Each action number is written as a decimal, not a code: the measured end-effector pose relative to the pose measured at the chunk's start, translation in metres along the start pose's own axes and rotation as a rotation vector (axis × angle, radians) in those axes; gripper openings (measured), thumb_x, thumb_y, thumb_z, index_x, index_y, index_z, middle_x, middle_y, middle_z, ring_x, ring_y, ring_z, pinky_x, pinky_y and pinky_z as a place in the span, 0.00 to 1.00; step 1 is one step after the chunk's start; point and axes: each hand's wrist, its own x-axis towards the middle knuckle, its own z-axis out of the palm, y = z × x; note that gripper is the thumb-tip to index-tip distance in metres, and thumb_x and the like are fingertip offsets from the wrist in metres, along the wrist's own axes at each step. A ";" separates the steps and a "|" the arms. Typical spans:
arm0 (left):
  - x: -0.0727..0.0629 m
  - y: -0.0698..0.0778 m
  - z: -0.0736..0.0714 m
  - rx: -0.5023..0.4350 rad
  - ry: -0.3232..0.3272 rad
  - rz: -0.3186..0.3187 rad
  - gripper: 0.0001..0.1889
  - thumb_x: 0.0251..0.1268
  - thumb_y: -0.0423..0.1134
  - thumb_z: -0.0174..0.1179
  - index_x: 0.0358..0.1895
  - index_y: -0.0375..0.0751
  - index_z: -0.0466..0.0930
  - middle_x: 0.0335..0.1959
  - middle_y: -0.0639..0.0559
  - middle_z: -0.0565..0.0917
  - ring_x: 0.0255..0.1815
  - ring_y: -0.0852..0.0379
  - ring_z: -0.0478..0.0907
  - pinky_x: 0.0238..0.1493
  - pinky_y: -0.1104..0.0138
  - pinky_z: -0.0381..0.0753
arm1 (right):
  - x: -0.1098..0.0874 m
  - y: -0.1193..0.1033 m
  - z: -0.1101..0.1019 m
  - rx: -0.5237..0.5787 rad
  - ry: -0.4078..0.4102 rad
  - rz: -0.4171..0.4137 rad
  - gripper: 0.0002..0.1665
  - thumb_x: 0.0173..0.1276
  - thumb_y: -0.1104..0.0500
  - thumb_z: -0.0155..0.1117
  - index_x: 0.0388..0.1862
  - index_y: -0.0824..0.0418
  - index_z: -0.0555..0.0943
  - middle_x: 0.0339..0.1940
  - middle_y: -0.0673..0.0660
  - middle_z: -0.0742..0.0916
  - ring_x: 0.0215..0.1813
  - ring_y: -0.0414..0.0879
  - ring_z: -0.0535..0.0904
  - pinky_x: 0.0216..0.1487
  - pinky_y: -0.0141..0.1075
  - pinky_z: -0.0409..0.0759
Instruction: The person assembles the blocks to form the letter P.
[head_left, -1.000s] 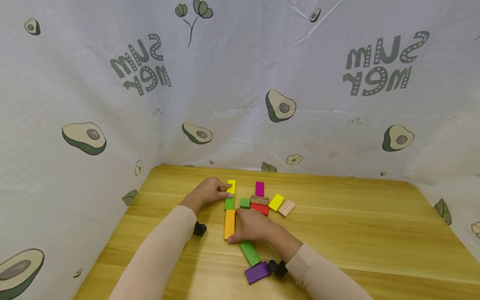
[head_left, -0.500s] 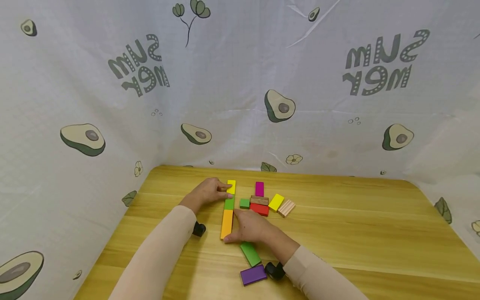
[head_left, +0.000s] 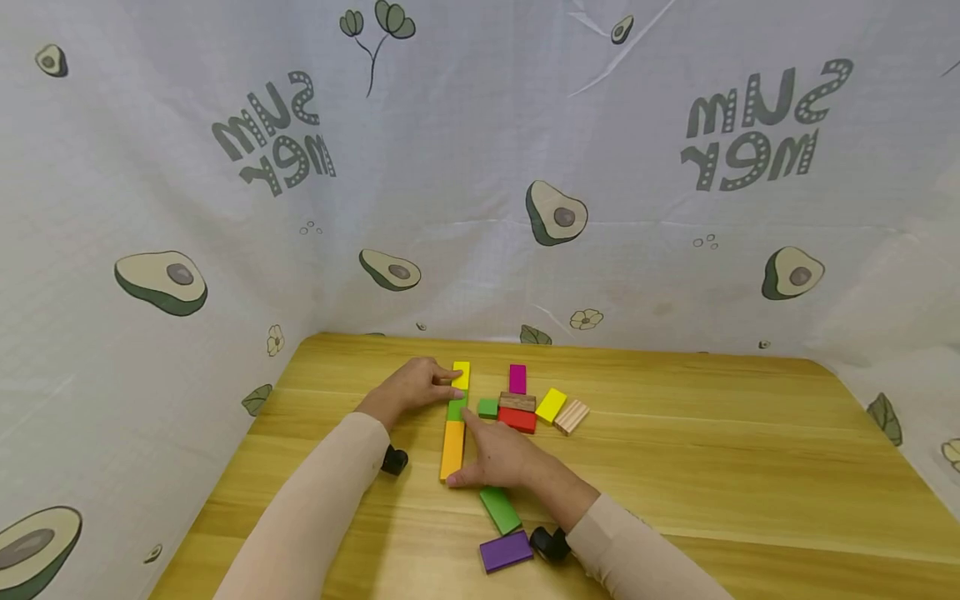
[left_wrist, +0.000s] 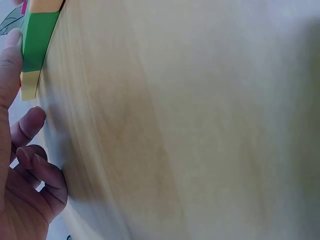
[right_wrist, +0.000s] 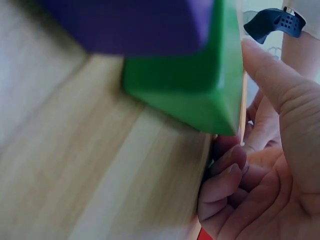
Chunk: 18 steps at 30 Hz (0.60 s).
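Note:
A yellow block (head_left: 461,375), a green block (head_left: 457,410) and an orange block (head_left: 453,450) lie end to end in a row on the table. My left hand (head_left: 411,387) is at the row's far left, its extended index finger touching the yellow block and its thumb near the yellow-green joint. In the left wrist view the thumb lies along the green block (left_wrist: 39,42), while the other fingers hang loosely curled. My right hand (head_left: 504,454) spans the orange block from the right, with its thumb at the near end and its index fingertip by the green block.
Right of the row lie a small green cube (head_left: 487,408), a brown block (head_left: 517,402), a red block (head_left: 517,419), a magenta block (head_left: 517,379), another yellow block (head_left: 551,406) and a striped block (head_left: 572,417). Nearer are a long green block (head_left: 500,510) and a purple block (head_left: 506,552).
The orange block has shifted left into line with the green one. My right index finger has moved forward from its far end toward the green block. My left hand has stayed in place.

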 end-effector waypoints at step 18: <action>-0.001 -0.002 0.000 0.001 -0.034 -0.003 0.30 0.66 0.58 0.67 0.69 0.56 0.77 0.48 0.49 0.80 0.45 0.55 0.74 0.51 0.62 0.78 | 0.003 0.005 0.004 -0.060 0.111 -0.017 0.45 0.76 0.38 0.59 0.82 0.59 0.60 0.62 0.66 0.86 0.62 0.61 0.83 0.61 0.55 0.82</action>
